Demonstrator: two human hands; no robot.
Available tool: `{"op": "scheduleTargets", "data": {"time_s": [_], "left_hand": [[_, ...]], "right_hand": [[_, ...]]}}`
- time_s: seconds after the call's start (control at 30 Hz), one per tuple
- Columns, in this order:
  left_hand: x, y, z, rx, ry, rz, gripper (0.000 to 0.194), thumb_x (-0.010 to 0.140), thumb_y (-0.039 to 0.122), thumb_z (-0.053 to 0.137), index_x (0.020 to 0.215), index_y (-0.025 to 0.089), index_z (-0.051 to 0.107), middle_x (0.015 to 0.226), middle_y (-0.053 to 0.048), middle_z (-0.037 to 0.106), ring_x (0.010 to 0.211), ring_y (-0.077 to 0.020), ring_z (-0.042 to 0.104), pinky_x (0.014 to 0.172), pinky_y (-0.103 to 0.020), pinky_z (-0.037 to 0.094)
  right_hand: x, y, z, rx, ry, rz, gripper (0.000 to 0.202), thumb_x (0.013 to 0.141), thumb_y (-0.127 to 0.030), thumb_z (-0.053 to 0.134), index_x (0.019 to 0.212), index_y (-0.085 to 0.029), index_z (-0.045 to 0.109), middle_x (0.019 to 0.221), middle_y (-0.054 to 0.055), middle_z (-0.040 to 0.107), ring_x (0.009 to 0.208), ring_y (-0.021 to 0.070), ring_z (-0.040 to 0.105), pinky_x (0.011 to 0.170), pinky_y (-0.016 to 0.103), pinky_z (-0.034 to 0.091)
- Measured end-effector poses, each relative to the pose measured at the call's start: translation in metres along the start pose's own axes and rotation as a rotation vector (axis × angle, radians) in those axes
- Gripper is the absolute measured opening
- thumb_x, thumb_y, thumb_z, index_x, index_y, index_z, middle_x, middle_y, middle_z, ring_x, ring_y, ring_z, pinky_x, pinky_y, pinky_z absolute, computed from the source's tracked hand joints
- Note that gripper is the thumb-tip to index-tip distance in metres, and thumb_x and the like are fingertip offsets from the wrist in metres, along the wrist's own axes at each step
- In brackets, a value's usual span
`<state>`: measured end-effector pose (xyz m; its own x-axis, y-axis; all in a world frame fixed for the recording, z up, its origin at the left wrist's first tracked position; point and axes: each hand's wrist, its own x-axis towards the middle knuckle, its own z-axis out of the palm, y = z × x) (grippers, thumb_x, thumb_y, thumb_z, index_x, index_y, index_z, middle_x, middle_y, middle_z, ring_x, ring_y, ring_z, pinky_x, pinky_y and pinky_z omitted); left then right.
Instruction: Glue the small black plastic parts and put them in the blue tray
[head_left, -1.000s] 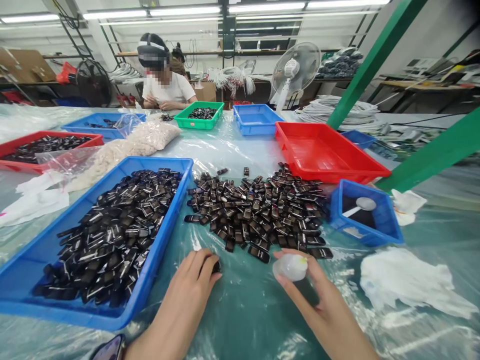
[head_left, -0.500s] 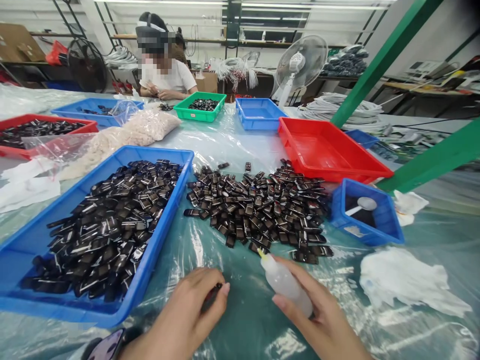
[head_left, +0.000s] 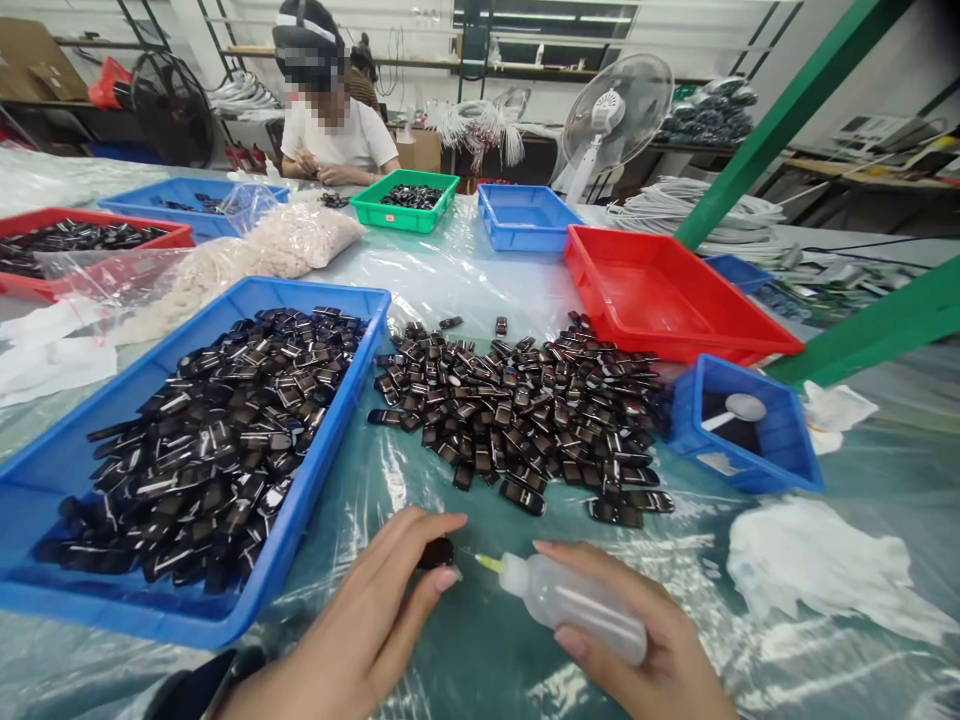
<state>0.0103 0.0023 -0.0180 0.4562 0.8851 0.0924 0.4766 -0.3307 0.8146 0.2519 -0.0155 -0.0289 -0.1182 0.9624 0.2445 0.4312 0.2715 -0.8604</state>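
Observation:
My left hand pinches a small black plastic piece between thumb and fingers; the fingers partly hide it. In my right hand lies a translucent squeeze bottle with a yellow needle tip, gripped on its side. The tip points left at the black piece, a short gap away. Beyond both hands a loose pile of black plastic pieces is spread on the table. More of these pieces fill a long blue tray on the left.
A small blue bin with dark contents and a white spoon stands right of the pile. Nearby are a white cloth, a red tray and a green post. Across the table a person sits behind a green tray.
The bottle has swung from pointing up and away to pointing left toward my left hand. My left fingers have shifted, so more of the black piece shows. The view has moved slightly.

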Motion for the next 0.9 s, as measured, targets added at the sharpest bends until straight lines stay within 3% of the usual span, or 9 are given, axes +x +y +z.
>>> {"op": "scheduleTargets", "data": {"time_s": [0.33, 0.63, 0.9], "left_hand": [[-0.001, 0.000, -0.001, -0.064, -0.058, 0.007, 0.020, 0.100, 0.020, 0.038, 0.118, 0.030, 0.040, 0.111, -0.002, 0.053, 0.103, -0.0196, 0.055, 0.085, -0.032, 0.046], [-0.002, 0.003, -0.003, -0.065, -0.137, 0.127, 0.017, 0.100, 0.024, 0.043, 0.117, 0.024, 0.044, 0.105, -0.004, 0.053, 0.096, -0.0204, 0.052, 0.082, -0.032, 0.045], [-0.003, 0.001, 0.000, -0.107, -0.081, 0.179, 0.016, 0.099, 0.023, 0.045, 0.115, 0.021, 0.048, 0.101, -0.004, 0.055, 0.091, -0.0199, 0.052, 0.078, -0.031, 0.044]], "right_hand": [[-0.005, 0.004, -0.001, -0.096, -0.036, -0.025, 0.035, 0.076, -0.032, 0.072, 0.109, -0.040, 0.067, 0.094, -0.003, 0.073, 0.076, 0.0156, 0.071, 0.064, 0.020, 0.057], [0.002, 0.002, -0.002, -0.042, -0.109, -0.126, 0.037, 0.080, -0.056, 0.063, 0.113, -0.039, 0.064, 0.079, -0.002, 0.067, 0.066, 0.0172, 0.066, 0.050, 0.022, 0.050], [0.005, -0.005, -0.009, -0.040, -0.187, -0.119, 0.038, 0.078, -0.051, 0.068, 0.114, -0.040, 0.063, 0.081, -0.004, 0.068, 0.065, 0.0147, 0.066, 0.055, 0.022, 0.052]]}}
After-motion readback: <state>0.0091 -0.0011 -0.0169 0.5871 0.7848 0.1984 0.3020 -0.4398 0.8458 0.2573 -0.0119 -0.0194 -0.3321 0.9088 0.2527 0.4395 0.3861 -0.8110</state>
